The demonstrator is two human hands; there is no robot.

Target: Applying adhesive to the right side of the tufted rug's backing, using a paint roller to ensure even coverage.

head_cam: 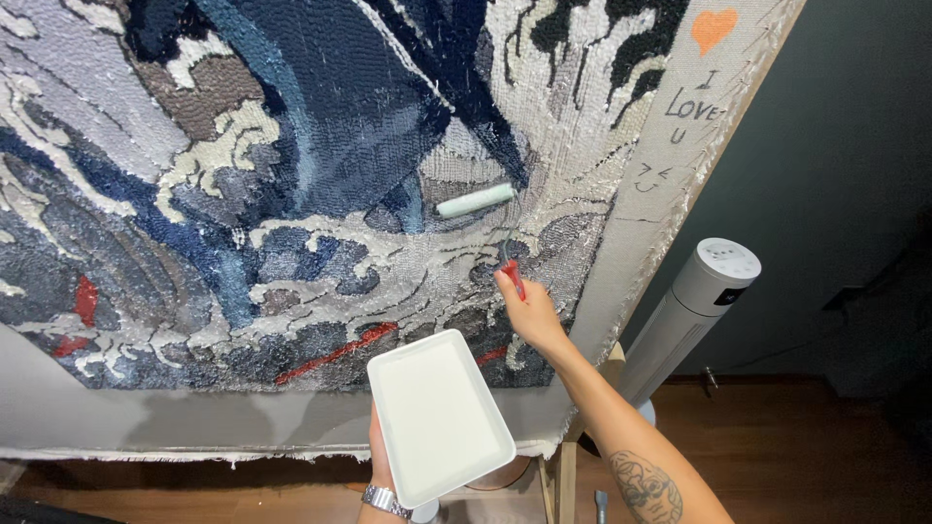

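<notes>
A large tufted rug (291,194) in blues, greys, white and red hangs stretched on a frame, back side facing me. My right hand (529,311) grips the red handle of a small paint roller (476,200), whose pale roller head presses against the rug near its middle right. My left hand (381,456), with a metal watch on the wrist, holds a white rectangular tray (439,415) from underneath, tilted below the roller. The tray looks filled with a white liquid.
The bare canvas border (670,146) carries handwriting and an orange heart at the right. A white tower fan (691,311) stands on the wooden floor (777,456) to the right. A dark wall (845,146) is behind it. The wooden frame leg (561,480) shows below.
</notes>
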